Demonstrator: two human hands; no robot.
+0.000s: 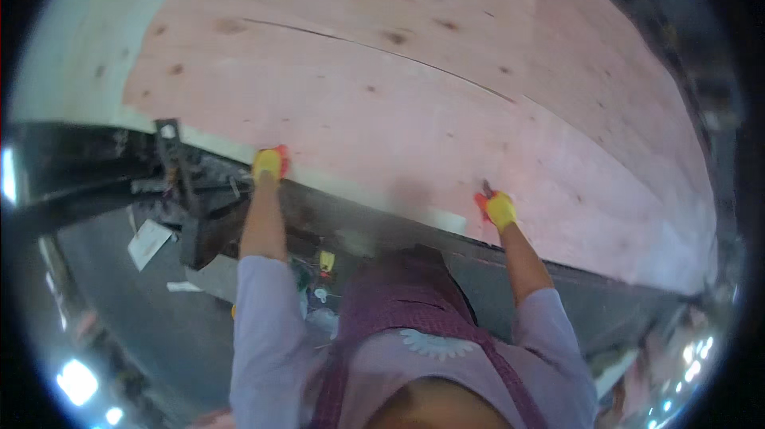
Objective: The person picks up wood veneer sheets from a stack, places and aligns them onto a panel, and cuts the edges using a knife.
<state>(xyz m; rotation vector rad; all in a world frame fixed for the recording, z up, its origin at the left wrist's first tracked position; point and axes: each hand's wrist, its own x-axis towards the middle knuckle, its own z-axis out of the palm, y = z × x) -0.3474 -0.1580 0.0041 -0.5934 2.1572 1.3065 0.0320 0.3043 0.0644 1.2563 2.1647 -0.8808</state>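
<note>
A large pinkish wooden veneer sheet (382,126) with dark knots and a long crack lies over a paler layer (442,219) along the near edge. My left hand (269,162), in a yellow and red glove, is closed at the sheet's near edge, its fingertips partly hidden. My right hand (496,207), gloved alike, is farther right on the sheet, closed on a small dark tool (485,188) whose exact kind is too small to tell.
A dark metal frame (191,210) stands under the sheet's left side. On the grey floor (159,309) lie pale board scraps (150,244). A yellow object (327,262) is below the near edge, beside my body. Bright lights show at both lower rims.
</note>
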